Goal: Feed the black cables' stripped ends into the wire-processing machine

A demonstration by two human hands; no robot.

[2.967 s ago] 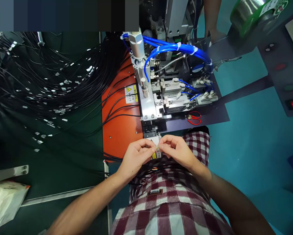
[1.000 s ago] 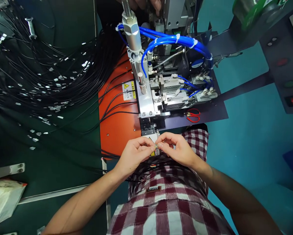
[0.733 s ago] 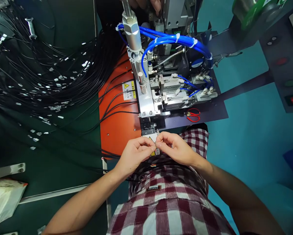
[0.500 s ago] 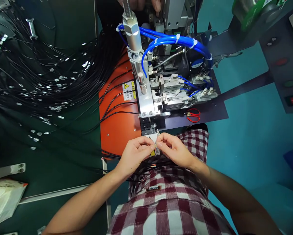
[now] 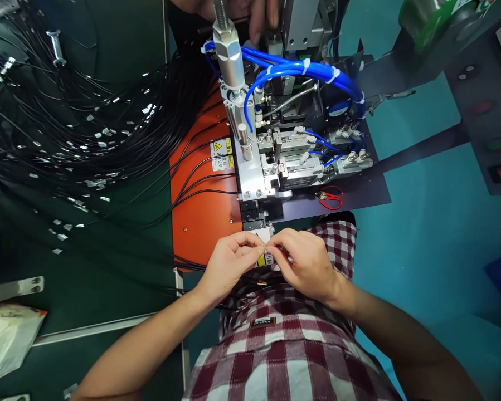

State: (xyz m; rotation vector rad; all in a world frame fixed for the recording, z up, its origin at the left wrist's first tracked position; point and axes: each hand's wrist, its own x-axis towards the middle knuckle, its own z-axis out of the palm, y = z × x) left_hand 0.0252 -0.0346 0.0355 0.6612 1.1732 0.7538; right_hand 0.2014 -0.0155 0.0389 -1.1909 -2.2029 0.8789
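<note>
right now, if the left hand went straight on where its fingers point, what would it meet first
Most likely the right hand: it faces the left hand almost tip to tip, though depth and contact between them are unclear.

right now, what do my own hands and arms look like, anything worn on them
Your left hand and right hand are ungloved, with no ring or watch visible. Both forearms are sleeveless. Your maroon-and-white checked garment carries a small dark label.
</note>
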